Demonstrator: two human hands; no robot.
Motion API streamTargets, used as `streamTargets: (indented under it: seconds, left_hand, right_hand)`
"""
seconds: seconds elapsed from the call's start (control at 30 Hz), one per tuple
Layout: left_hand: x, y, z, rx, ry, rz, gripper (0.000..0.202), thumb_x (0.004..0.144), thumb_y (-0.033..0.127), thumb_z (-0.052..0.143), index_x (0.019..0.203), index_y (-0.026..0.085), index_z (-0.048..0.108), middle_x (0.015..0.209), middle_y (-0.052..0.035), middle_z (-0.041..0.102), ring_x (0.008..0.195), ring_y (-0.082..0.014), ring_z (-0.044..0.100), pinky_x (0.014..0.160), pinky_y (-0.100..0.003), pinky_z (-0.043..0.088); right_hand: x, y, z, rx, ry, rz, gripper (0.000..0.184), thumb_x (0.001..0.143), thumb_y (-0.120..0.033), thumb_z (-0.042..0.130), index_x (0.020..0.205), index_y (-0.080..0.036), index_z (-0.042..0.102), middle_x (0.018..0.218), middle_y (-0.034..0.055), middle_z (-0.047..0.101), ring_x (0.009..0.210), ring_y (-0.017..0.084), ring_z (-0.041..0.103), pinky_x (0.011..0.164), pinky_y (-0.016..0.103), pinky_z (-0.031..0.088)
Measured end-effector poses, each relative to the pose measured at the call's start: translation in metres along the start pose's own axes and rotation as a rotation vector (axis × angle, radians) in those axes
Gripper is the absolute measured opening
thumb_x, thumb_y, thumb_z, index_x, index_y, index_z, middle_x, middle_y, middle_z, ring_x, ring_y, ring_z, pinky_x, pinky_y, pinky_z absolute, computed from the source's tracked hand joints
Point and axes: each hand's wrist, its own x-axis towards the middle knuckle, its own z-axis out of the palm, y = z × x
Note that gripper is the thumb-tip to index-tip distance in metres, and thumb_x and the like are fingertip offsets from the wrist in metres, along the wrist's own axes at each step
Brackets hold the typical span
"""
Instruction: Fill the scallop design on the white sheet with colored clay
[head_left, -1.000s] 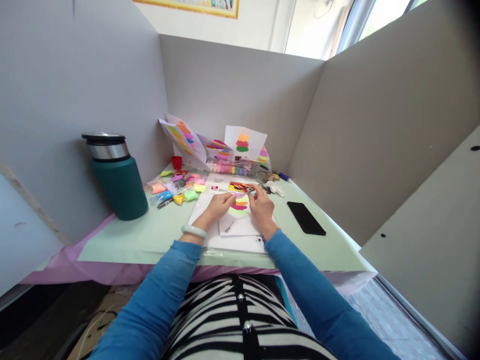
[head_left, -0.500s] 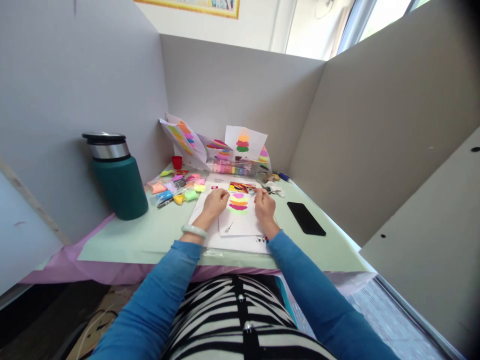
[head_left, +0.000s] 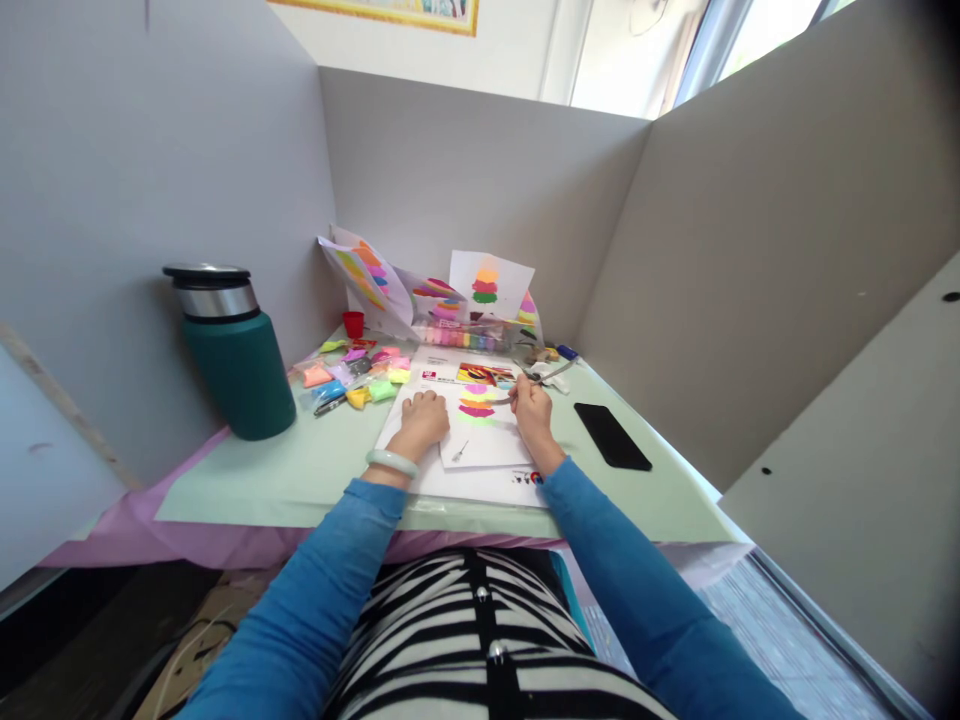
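Observation:
My right hand is closed round a long, thin grey tool. One end of this tool reaches left over the painted bands and the other sticks out up to the right; its exact kind is unclear. Beneath it lies a white sheet of paper with a pink, orange, magenta and pale green stack and a small grey drawing. My left hand, with a pale bangle at the wrist, rests at the sheet's left edge, fingers bent forward and slightly apart. A larger white printed packet is under the sheet.
Several bags of coloured clay lie at the left, near a red cup and a green bottle. A black phone is on the right. Coloured sheets lean at the back. Grey partitions enclose the table.
My left hand has moved slightly down and left, turning palm down onto the paper. The thin grey tool now shows plainly in my right hand, spanning across it.

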Motion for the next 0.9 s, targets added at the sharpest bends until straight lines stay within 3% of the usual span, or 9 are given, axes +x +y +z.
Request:
streamTargets:
  seconds: [0.13, 0.47, 0.9]
  left_hand:
    - [-0.0028, 0.0007, -0.003, 0.002, -0.02, 0.008, 0.036, 0.091, 0.021, 0.033, 0.116, 0.017, 0.059, 0.128, -0.0143, 0.053, 0.119, -0.0283, 0.047, 0.098, -0.043, 0.035]
    - [-0.0041, 0.0035, -0.0053, 0.026, -0.032, -0.001, 0.036, 0.092, 0.021, 0.033, 0.117, 0.017, 0.059, 0.128, -0.0138, 0.053, 0.118, -0.0278, 0.047, 0.098, -0.043, 0.035]
    - [-0.0031, 0.0025, -0.004, 0.028, -0.036, 0.002, 0.036, 0.093, 0.022, 0.033, 0.118, 0.016, 0.058, 0.128, -0.0141, 0.053, 0.118, -0.0275, 0.046, 0.098, -0.043, 0.035]
  right_hand:
    - [-0.0043, -0.0025, 0.0015, -0.087, -0.019, -0.005, 0.049, 0.089, -0.056, 0.037, 0.06, -0.022, 0.057, 0.051, 0.0008, 0.056, 0.057, 0.017, 0.057, 0.061, 0.026, 0.041]
    - [-0.0086, -0.006, 0.004, -0.315, -0.083, -0.039, 0.047, 0.093, -0.046, 0.035, 0.063, -0.021, 0.062, 0.062, 0.003, 0.065, 0.068, 0.017, 0.063, 0.068, 0.024, 0.04]
    - [-0.0093, -0.007, 0.0047, -0.397, -0.102, -0.044, 0.048, 0.095, -0.044, 0.036, 0.066, -0.021, 0.066, 0.064, 0.004, 0.068, 0.072, 0.018, 0.065, 0.066, 0.024, 0.041]
